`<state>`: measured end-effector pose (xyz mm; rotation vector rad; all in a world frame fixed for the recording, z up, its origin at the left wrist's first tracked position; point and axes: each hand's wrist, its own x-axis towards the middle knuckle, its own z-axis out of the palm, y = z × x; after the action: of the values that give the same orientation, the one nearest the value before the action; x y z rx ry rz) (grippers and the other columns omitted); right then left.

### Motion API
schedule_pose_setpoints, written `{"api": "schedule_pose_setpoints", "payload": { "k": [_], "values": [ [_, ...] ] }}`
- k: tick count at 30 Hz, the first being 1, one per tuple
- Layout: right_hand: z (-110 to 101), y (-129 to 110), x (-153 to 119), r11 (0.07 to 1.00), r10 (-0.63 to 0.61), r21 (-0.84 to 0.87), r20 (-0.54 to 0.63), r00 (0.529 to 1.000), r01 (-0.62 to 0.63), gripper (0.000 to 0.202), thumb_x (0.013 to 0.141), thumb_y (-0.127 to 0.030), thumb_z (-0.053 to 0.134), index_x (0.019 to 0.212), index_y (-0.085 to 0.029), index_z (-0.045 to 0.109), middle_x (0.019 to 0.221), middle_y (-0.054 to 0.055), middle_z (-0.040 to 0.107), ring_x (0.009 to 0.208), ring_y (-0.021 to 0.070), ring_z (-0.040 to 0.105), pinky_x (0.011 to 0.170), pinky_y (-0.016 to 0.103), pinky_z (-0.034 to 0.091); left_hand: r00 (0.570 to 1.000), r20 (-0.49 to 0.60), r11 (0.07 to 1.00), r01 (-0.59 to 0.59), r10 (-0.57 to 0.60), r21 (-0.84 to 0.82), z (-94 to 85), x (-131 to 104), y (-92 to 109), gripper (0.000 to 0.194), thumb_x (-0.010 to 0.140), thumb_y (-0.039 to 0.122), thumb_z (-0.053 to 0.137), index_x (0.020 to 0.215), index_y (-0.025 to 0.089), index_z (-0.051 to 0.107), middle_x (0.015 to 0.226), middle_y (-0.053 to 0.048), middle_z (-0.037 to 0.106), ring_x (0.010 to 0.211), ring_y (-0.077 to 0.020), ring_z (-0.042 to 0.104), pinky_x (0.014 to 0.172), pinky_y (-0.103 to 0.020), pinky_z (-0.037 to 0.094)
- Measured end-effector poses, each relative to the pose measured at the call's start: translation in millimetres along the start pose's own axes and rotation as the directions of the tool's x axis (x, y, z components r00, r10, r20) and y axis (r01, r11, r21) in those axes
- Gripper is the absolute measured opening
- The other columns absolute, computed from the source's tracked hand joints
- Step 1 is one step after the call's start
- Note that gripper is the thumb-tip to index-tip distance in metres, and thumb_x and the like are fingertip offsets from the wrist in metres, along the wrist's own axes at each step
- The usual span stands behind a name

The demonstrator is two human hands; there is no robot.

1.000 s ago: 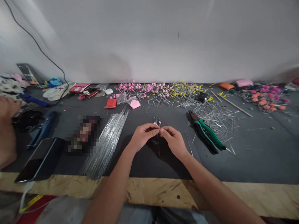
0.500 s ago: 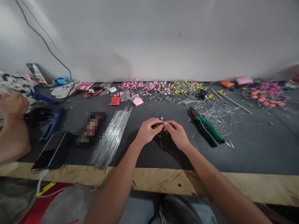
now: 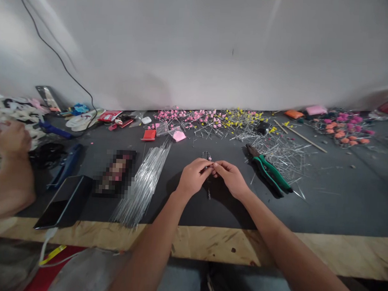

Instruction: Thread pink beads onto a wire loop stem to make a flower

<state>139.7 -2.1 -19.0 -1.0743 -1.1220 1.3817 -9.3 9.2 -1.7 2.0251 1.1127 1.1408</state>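
Observation:
Above the dark tabletop my left hand (image 3: 194,174) and my right hand (image 3: 231,178) meet at the fingertips, both closed in a pinch. Between them is a thin looped wire piece (image 3: 207,155) with a small pink bit near its top. Its twisted lower end shows beneath the fingers; the middle is hidden by them. Green-handled pliers (image 3: 271,170) lie to the right of my right hand. On the left of my left hand lies a bundle of straight silvery wires (image 3: 145,180).
Pink-tipped wires (image 3: 189,116) and yellow-tipped wires (image 3: 243,117) lie along the wall. Loose wires (image 3: 286,151) surround the pliers. Orange and magenta pieces (image 3: 345,128) sit far right. A phone (image 3: 58,204) stands near the front edge. A co-worker's hand (image 3: 11,137) is at far left.
The view has tilted up slightly, so the table sits lower. My hands keep their pinch on the wire piece with only slight finger movement. The co-worker's arm has shifted a little left.

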Motion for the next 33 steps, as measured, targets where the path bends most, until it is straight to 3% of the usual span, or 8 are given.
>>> {"api": "schedule_pose_setpoints", "payload": {
  "k": [9,16,19,21,24,29,33],
  "values": [
    [-0.3,-2.6,0.2,1.000,0.003,0.020,-0.012,1.000,-0.003,0.023,0.070,-0.042,0.063,0.069,-0.018,0.064,0.062,-0.001,0.057,0.059,0.0111,0.050,0.062,0.026,0.041,0.999,-0.021,0.998,0.027,-0.028,-0.054,2.7,-0.9,5.6,0.014,0.079,0.028,0.056,0.085,0.026,0.068,0.084,-0.004,0.066,0.079,-0.0163,0.058,0.075,-0.028,0.043],
    [1.7,-0.6,2.5,0.991,0.039,0.130,-0.108,0.993,-0.025,0.022,0.069,-0.039,0.064,0.066,-0.018,0.061,0.057,-0.002,0.055,0.054,0.0106,0.050,0.057,0.026,0.042,0.995,-0.056,0.996,0.080,-0.081,-0.033,0.3,0.8,3.6,0.014,0.080,0.029,0.055,0.085,0.024,0.067,0.084,-0.004,0.065,0.077,-0.0154,0.058,0.072,-0.026,0.042],
    [0.0,-0.5,4.2,0.961,0.096,0.271,-0.163,0.982,-0.049,0.019,0.068,-0.036,0.066,0.069,-0.018,0.060,0.059,-0.002,0.057,0.055,0.0108,0.053,0.056,0.026,0.045,0.966,-0.174,0.980,0.178,-0.190,-0.086,-4.6,3.3,-5.1,0.016,0.079,0.032,0.055,0.085,0.022,0.066,0.082,-0.003,0.066,0.072,-0.0142,0.057,0.069,-0.024,0.042],
    [-1.1,-0.3,4.9,0.948,0.111,0.315,-0.179,0.978,-0.050,0.018,0.068,-0.035,0.066,0.072,-0.018,0.060,0.063,-0.001,0.059,0.057,0.0113,0.056,0.056,0.026,0.047,0.920,-0.254,0.950,0.257,-0.297,-0.179,-7.3,4.9,-12.2,0.019,0.079,0.035,0.055,0.087,0.021,0.065,0.081,-0.003,0.066,0.068,-0.0135,0.057,0.064,-0.024,0.043],
    [-1.5,0.7,5.7,0.952,0.098,0.305,-0.187,0.978,-0.037,0.019,0.069,-0.034,0.067,0.079,-0.019,0.061,0.070,0.000,0.063,0.060,0.0118,0.059,0.057,0.026,0.049,0.871,-0.280,0.899,0.319,-0.403,-0.299,-8.1,6.7,-21.0,0.026,0.079,0.038,0.055,0.095,0.020,0.063,0.086,-0.005,0.067,0.061,-0.0120,0.058,0.055,-0.022,0.043],
    [-0.7,4.2,6.7,0.961,0.075,0.277,-0.204,0.976,-0.015,0.026,0.067,-0.031,0.069,0.091,-0.021,0.064,0.081,0.000,0.065,0.070,0.0115,0.061,0.065,0.027,0.051,0.879,-0.272,0.903,0.309,-0.391,-0.298,-6.2,7.8,-26.1,0.032,0.083,0.039,0.048,0.105,0.019,0.058,0.093,-0.007,0.066,0.061,-0.0114,0.059,0.052,-0.022,0.045],
    [-1.5,5.5,6.4,0.965,0.069,0.260,-0.198,0.978,-0.015,0.023,0.070,-0.035,0.066,0.085,-0.019,0.066,0.072,-0.001,0.062,0.064,0.0093,0.058,0.064,0.026,0.050,0.881,-0.260,0.905,0.328,-0.396,-0.269,-7.8,7.5,-23.8,0.032,0.083,0.042,0.047,0.097,0.017,0.060,0.085,-0.006,0.066,0.061,-0.0115,0.060,0.053,-0.022,0.046]
  ]
}}
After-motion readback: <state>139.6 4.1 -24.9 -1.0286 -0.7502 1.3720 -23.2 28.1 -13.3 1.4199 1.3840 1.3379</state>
